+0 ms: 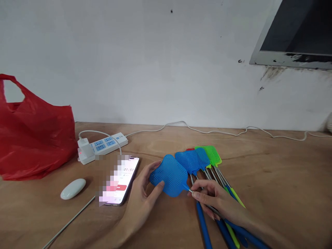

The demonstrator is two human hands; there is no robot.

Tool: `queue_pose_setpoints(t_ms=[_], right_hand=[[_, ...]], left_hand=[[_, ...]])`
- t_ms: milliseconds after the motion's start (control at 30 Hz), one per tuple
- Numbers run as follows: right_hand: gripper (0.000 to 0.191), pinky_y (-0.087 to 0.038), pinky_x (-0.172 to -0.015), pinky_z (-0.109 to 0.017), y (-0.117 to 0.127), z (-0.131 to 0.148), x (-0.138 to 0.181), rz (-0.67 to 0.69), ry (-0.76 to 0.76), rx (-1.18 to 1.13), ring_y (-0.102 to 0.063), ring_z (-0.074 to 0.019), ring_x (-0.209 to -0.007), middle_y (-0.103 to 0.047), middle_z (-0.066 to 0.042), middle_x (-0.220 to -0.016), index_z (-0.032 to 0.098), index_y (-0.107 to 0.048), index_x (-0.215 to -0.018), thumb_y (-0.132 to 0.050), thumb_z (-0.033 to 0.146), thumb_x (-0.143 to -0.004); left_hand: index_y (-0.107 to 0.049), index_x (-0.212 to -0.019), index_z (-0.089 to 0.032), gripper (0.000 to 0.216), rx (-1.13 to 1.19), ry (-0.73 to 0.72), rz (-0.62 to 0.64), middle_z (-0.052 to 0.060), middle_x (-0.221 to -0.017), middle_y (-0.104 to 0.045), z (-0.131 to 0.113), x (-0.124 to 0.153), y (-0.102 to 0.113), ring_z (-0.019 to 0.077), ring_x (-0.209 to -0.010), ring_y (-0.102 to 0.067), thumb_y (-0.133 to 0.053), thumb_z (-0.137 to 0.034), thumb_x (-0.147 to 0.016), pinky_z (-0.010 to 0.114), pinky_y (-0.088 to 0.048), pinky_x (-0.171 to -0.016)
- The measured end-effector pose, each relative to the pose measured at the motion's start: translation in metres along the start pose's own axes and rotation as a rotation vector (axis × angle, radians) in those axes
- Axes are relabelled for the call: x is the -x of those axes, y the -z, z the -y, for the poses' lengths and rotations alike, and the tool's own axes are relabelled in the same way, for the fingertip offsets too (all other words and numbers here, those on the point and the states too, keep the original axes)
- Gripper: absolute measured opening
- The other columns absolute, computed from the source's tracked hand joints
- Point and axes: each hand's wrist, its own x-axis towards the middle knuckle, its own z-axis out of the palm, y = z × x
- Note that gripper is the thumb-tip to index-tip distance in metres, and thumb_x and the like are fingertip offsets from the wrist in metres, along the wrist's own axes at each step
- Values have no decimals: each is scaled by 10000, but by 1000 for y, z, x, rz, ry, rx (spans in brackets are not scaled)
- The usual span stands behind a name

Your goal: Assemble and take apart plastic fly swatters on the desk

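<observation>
A blue fly swatter (169, 175) is held just above the table between both hands. My left hand (145, 186) grips the edge of its perforated head, thumb on top. My right hand (207, 195) pinches the thin metal rod just below the head. Under and beyond my right hand lies a fanned bunch of fly swatters: blue heads (187, 162) in front, bright green ones (213, 155) behind, and a bit of red at the back. Their metal rods and blue or green handles (202, 224) run toward me, partly hidden by my right hand and forearm.
Left of my hands lie a lit phone (127, 176), partly pixelated, and a white oval object (73, 188). Behind them is a white power strip (111, 143) with a plugged-in charger. A red plastic bag (38, 138) stands far left. A white cable (215, 132) runs along the wall.
</observation>
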Motion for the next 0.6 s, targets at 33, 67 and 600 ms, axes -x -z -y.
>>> queue_pose_setpoints(t_ms=[33, 67, 600], right_hand=[[423, -189, -317, -184, 0, 0, 0, -8, -8, 1, -306, -62, -279, -476, 114, -379, 202, -538, -924, -664, 593, -824], [420, -188, -315, -185, 0, 0, 0, -16, -11, -2, -303, -62, -278, -474, 114, -376, 203, -540, -920, -670, 590, -821], [294, -482, -443, -117, 5, 19, -4, -299, -109, -655, -624, -67, -519, -683, 9, -670, 140, -721, -719, -927, 308, -594]], left_hand=[[-552, -1244, -262, 379, 16, -2, 10, 66, -1318, -617, -1, 0, 0, 274, -1256, -558, -624, -365, -886, 435, -480, -1029], [-545, -1256, -264, 390, 33, 1, 19, 67, -1337, -605, -3, 0, 0, 274, -1264, -552, -622, -367, -889, 432, -477, -1034], [-518, -1221, -250, 368, 64, 139, -85, 81, -1284, -558, -6, -10, 6, 258, -1194, -536, -557, -407, -891, 401, -439, -990]])
